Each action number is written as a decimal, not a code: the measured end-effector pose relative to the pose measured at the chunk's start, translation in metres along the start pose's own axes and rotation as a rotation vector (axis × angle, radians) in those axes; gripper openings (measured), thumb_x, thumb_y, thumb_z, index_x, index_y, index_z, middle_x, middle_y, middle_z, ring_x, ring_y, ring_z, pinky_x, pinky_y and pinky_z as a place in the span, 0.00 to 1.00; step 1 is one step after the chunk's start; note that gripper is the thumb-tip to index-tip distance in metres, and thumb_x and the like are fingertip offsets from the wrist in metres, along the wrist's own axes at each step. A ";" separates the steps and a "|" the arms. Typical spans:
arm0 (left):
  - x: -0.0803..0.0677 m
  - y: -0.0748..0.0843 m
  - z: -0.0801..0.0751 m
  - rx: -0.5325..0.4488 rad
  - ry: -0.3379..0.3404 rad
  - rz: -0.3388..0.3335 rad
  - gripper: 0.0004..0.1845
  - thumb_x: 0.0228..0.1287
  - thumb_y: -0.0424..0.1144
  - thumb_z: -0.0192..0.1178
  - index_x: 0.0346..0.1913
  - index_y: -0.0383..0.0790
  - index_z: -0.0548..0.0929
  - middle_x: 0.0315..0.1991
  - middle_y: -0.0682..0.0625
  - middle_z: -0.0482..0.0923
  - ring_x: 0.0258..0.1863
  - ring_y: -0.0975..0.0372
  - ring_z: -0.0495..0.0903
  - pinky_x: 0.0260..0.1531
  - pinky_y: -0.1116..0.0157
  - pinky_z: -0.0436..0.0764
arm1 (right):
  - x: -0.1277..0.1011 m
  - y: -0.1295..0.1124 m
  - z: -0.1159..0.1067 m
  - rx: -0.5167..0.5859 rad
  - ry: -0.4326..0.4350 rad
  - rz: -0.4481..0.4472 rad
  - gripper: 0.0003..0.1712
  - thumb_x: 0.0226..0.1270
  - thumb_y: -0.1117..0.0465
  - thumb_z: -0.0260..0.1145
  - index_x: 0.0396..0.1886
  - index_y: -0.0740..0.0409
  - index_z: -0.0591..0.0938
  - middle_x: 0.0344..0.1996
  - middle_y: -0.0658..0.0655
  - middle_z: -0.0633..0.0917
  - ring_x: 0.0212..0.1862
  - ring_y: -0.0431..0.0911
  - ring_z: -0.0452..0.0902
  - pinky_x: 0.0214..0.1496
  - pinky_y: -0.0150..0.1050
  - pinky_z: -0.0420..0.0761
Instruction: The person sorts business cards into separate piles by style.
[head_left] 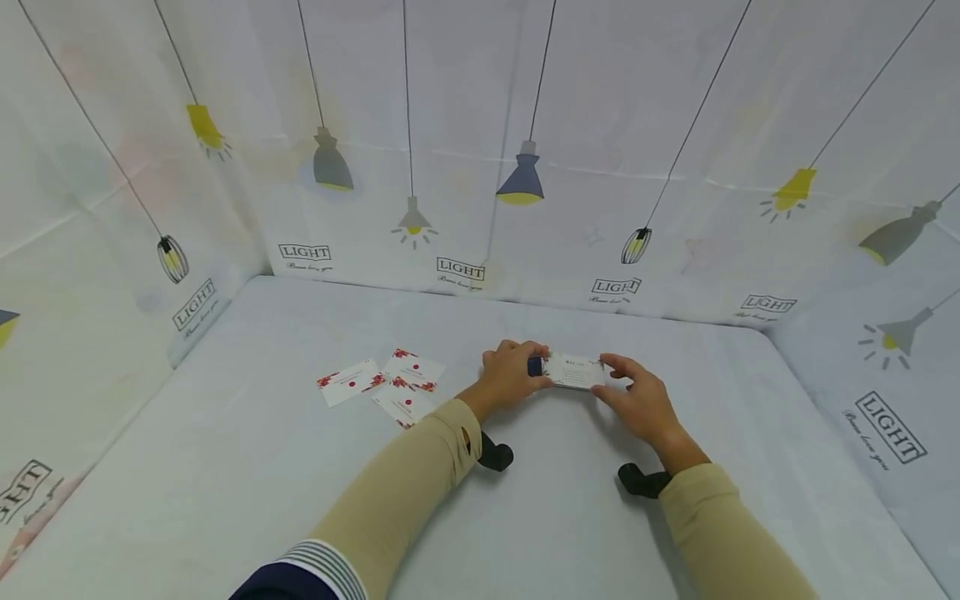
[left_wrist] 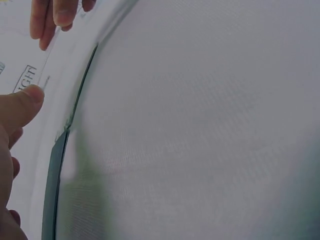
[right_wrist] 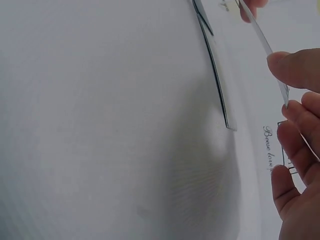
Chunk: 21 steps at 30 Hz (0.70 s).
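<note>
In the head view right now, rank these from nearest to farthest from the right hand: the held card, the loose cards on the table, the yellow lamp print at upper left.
1. Held card: pinched by the right hand.
2. Loose cards: on the table, left.
3. Yellow lamp print: backdrop, far upper left.

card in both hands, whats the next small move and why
Probably set the card down beside the three loose cards on the table. The left hand pinches one end along with something dark, the right hand the other, holding it above the surface, apart from them.
</note>
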<state>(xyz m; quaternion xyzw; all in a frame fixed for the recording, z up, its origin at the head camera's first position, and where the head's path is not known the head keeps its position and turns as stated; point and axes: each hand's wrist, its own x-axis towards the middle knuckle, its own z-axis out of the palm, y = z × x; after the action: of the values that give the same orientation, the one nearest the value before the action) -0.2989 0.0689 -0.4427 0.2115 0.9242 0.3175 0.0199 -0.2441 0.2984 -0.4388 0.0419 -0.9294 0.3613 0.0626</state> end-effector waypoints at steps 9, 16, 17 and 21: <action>0.004 -0.007 0.002 0.098 -0.034 -0.025 0.25 0.66 0.55 0.65 0.63 0.55 0.78 0.60 0.55 0.77 0.65 0.55 0.65 0.60 0.50 0.58 | 0.011 -0.001 0.004 -0.019 -0.044 0.024 0.33 0.67 0.58 0.68 0.70 0.61 0.72 0.59 0.70 0.77 0.60 0.63 0.71 0.61 0.60 0.68; 0.009 -0.003 0.004 0.172 -0.075 -0.027 0.25 0.67 0.57 0.63 0.65 0.57 0.76 0.61 0.53 0.75 0.66 0.55 0.63 0.60 0.49 0.57 | 0.013 0.003 0.004 -0.032 -0.060 0.044 0.34 0.67 0.59 0.67 0.70 0.63 0.71 0.56 0.71 0.78 0.59 0.64 0.71 0.62 0.60 0.67; 0.010 -0.002 0.005 0.181 -0.084 -0.029 0.25 0.68 0.57 0.63 0.65 0.57 0.76 0.61 0.53 0.75 0.66 0.55 0.63 0.60 0.49 0.57 | 0.014 0.003 0.004 -0.032 -0.066 0.050 0.34 0.67 0.59 0.67 0.70 0.63 0.71 0.56 0.71 0.78 0.60 0.64 0.71 0.62 0.60 0.66; 0.011 0.000 0.007 0.214 -0.124 -0.027 0.24 0.69 0.55 0.62 0.66 0.57 0.75 0.61 0.52 0.75 0.66 0.55 0.63 0.59 0.49 0.58 | 0.015 0.006 0.003 -0.033 -0.091 0.078 0.34 0.68 0.59 0.66 0.71 0.63 0.69 0.60 0.71 0.76 0.61 0.64 0.69 0.64 0.61 0.65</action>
<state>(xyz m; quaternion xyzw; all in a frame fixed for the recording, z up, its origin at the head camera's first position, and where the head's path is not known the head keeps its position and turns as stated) -0.3074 0.0774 -0.4472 0.2191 0.9525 0.2032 0.0585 -0.2595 0.2999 -0.4431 0.0212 -0.9380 0.3459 0.0070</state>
